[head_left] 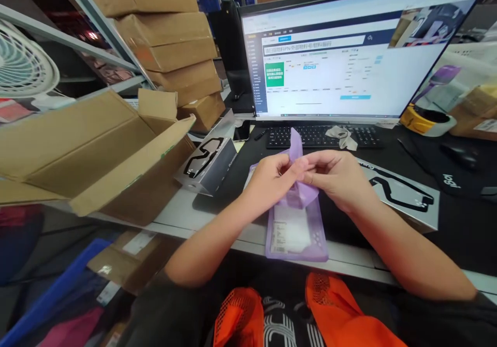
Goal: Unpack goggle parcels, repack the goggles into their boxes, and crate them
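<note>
Fingertips of both hands meet on the flap of a purple pouch (295, 222), pinching it: the left hand (267, 178) grips the thin film from one side and the right hand (337, 177) closes on it from the other, thumbs pressed over the fold. How tightly each finger bears is hard to judge, since the hands overlap there.

The pouch lies at the near edge of the desk (217, 228), its lower end overhanging that edge towards the lap, with a white printed label showing through the plastic. A pull on the flap could, I judge, drag the whole pouch off the near edge, because little of it rests on the desk. The film also looks thin enough to tear if both hands tug apart.

Just left of the hands stands a grey printed box (207, 163); a like grey box (404, 194) lies to the right. An elbow swing could knock either. An open cardboard carton (97, 155) sits at the left edge. Farther back a keyboard (318, 135) holds a crumpled scrap, beneath the monitor (349, 52). A tape roll (427, 119) sits at the far right.
</note>
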Motion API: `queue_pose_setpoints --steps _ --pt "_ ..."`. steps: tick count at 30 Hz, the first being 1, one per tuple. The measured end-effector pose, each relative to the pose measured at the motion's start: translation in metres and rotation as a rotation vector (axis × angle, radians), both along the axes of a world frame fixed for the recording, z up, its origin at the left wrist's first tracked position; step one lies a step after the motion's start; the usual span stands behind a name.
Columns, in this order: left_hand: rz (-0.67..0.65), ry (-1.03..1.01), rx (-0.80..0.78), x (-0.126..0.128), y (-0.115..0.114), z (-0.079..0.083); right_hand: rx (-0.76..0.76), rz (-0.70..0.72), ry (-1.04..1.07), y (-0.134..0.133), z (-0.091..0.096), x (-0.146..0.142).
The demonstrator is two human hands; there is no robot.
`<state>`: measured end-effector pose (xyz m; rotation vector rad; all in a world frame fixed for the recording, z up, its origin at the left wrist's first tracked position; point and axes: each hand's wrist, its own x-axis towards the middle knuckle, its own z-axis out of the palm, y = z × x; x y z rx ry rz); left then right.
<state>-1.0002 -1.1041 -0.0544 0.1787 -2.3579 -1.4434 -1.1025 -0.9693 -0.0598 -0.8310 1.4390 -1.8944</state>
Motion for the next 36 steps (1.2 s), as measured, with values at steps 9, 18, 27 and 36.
queue_pose_setpoints --steps 9,18,27,36 --pt "-0.128 -0.11 0.558 -0.015 -0.009 0.0 -0.044 0.143 -0.075 -0.005 -0.002 -0.006" --pt "-0.159 -0.163 0.611 -0.013 -0.028 0.028 -0.232 -0.046 0.251 -0.006 0.005 -0.006" --pt "-0.175 -0.183 0.635 -0.031 -0.022 0.014 -0.11 0.045 0.055 -0.005 0.003 -0.014" --pt "-0.192 -0.262 0.853 -0.027 -0.035 -0.027 0.039 0.171 -0.036 -0.015 -0.014 -0.025"
